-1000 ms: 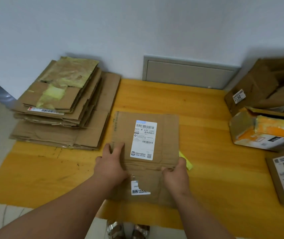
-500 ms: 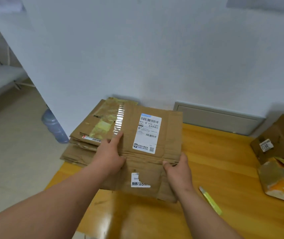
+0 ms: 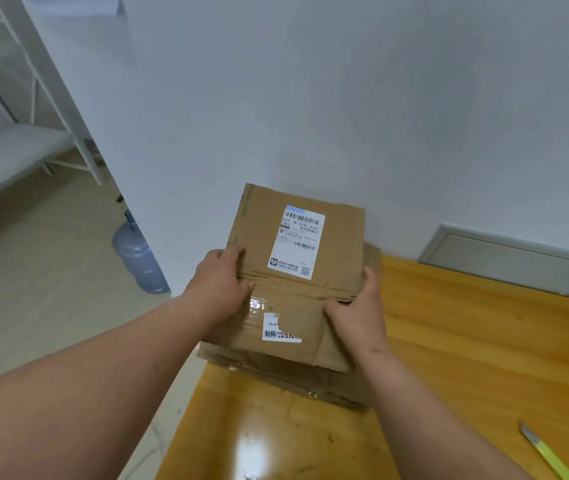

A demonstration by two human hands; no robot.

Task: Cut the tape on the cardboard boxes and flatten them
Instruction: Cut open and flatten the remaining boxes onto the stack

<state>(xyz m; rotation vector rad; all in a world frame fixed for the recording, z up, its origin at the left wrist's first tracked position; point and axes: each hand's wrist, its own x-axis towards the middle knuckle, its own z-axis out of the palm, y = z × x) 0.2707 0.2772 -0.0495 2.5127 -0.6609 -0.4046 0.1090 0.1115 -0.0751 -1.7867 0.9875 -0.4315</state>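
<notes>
Flattened cardboard box [image 3: 297, 278], brown and creased, is held in both grips: the left hand [image 3: 220, 285] curls over its left edge, the right hand [image 3: 355, 313] clasps its right edge. Its long axis runs away toward the wall, white labels up. It sits over a stack of flattened cardboard [image 3: 310, 379] on the glossy yellow desk [image 3: 466, 358]. A yellow-green cutter [image 3: 546, 452] lies well apart.

A flattened box [image 3: 293, 271] sits over the stack of flattened boxes [image 3: 310, 379] at the far left corner of the table [image 3: 466, 358], against the wall [image 3: 310, 98]. The left hand [image 3: 222, 285] is on its left edge, the right hand [image 3: 359, 311] on its right edge. A knife [image 3: 546, 452] lies at the near right of the table. A water bottle [image 3: 139, 258] stands on the floor [image 3: 34, 289], left of the table.
</notes>
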